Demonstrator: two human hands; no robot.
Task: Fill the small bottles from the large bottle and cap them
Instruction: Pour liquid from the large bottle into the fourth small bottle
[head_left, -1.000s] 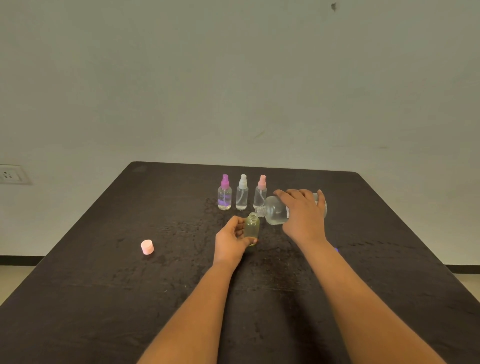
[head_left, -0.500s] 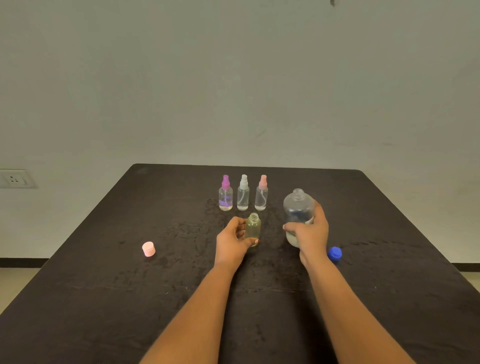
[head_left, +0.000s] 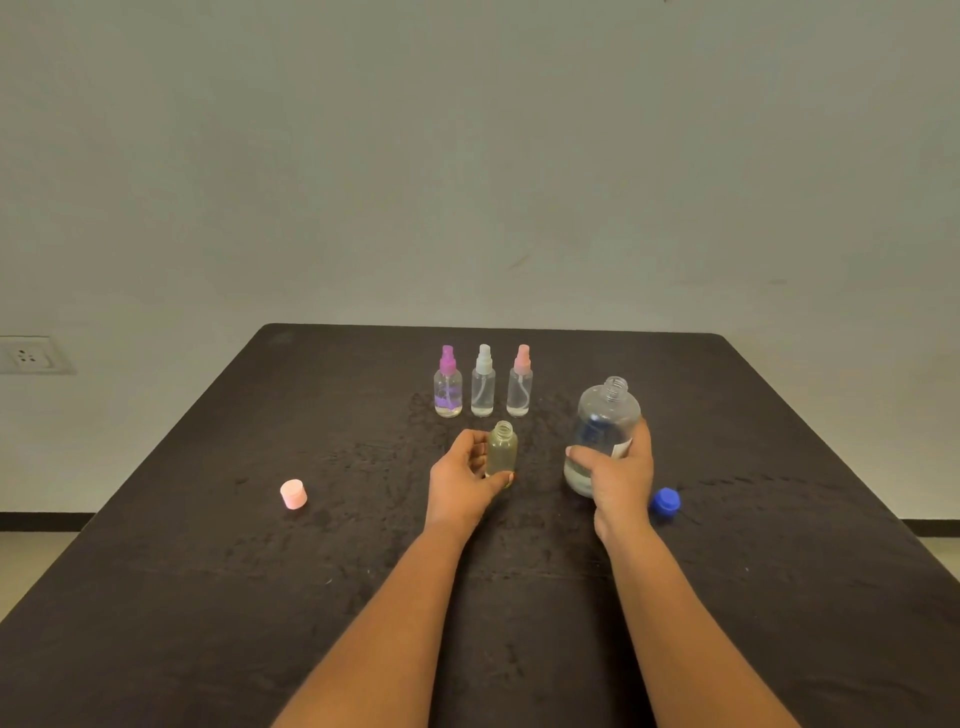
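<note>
**Worktop** (head_left: 208, 597): dark, mottled, rectangular; carries every item below.

**Small clear yellowish plastic bottle** (head_left: 502, 451): uncapped and upright at the centre of the worktop. The left grip (head_left: 462, 480) is curled round its left side and base, grasping it.

**Large clear round-shouldered plastic bottle** (head_left: 605, 415): uncapped, neck up, to the right of the small bottle and apart from it. The right grip (head_left: 621, 475) is wrapped round its lower half (whether the base touches the worktop cannot be told).

**Three small clear spray bottles**: purple-topped (head_left: 448, 387), white-topped (head_left: 483, 387) and pink-topped (head_left: 520, 387). All are capped and upright, in a close row behind the small bottle.

**Blue round screw cap** (head_left: 666, 503): on the worktop just beside the right grip, on its right.

**Pink round cap** (head_left: 293, 494): on the worktop, well apart to the left.

**White wall socket** (head_left: 31, 355): on the wall at the far left.
</note>
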